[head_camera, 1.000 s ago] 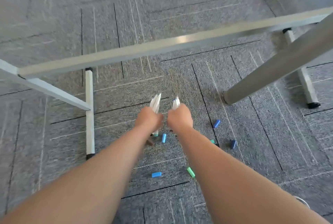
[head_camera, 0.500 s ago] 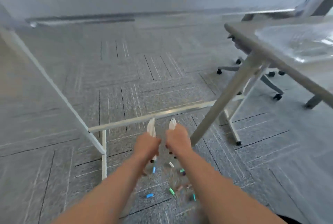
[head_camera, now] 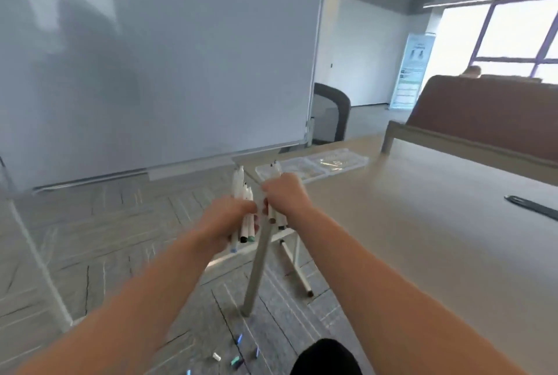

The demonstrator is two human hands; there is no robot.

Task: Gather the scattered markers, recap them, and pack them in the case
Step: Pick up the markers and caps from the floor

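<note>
My left hand (head_camera: 228, 217) grips a bundle of white uncapped markers (head_camera: 241, 190) held upright, coloured tips pointing down. Close beside it, my right hand (head_camera: 283, 195) grips a second, smaller bunch of markers (head_camera: 275, 170). Both hands are raised in front of me near the corner of the beige table (head_camera: 422, 223). A clear plastic case (head_camera: 314, 166) lies open on the table's far corner, just beyond my right hand. Several loose caps (head_camera: 237, 359), blue, green and white, lie on the grey carpet low in the view.
A large whiteboard (head_camera: 151, 57) on a metal stand fills the left. The table's slanted leg (head_camera: 256, 272) runs down below my hands. A dark office chair (head_camera: 330, 113) stands behind the table, a brown sofa back (head_camera: 483, 112) at the right, a dark flat object (head_camera: 533, 208) on the table.
The view has swung up from the floor to the room. Both hands have risen with their markers from the carpet to table height; the caps are left behind on the floor.
</note>
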